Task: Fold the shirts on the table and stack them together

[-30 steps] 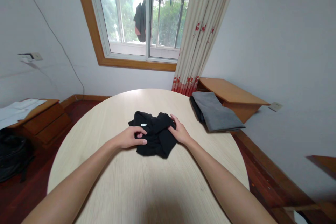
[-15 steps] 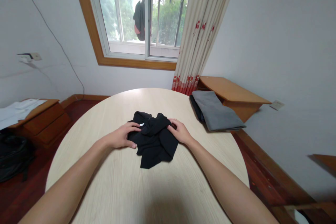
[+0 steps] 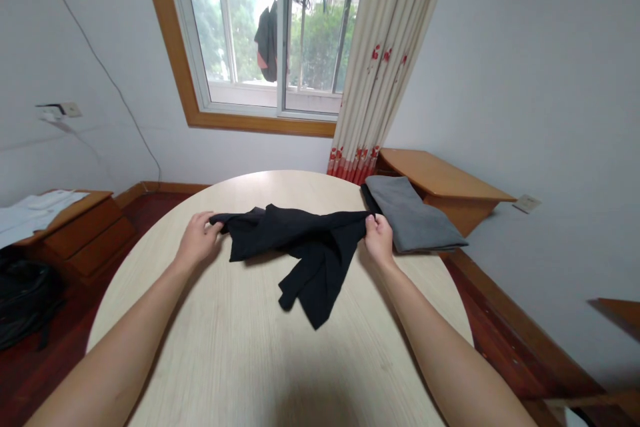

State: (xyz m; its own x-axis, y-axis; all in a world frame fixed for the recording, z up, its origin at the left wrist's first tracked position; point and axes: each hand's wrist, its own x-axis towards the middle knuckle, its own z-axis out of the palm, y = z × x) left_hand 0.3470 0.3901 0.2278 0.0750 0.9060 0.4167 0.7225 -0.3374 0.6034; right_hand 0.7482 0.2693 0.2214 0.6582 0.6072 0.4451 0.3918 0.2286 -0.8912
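Note:
A black garment [image 3: 300, 243] is stretched sideways across the middle of a round light-wood table [image 3: 240, 347]. My left hand [image 3: 197, 240] pinches its left end and my right hand [image 3: 379, 239] pinches its right end, both closed on the cloth. The upper edge is pulled fairly taut between the hands. A loose part of the garment hangs down toward me and lies crumpled on the tabletop.
A folded grey cloth [image 3: 410, 217] on a darker piece lies at the table's far right edge. Behind it stands a low wooden bench [image 3: 440, 180]. A wooden cabinet [image 3: 75, 227] with white cloth [image 3: 30, 210] stands at the left, with a curtain [image 3: 380, 60] and window beyond.
Both hands have moved apart, left hand leftward and right hand rightward, pulling the bunched black garment out into a long spread shape.

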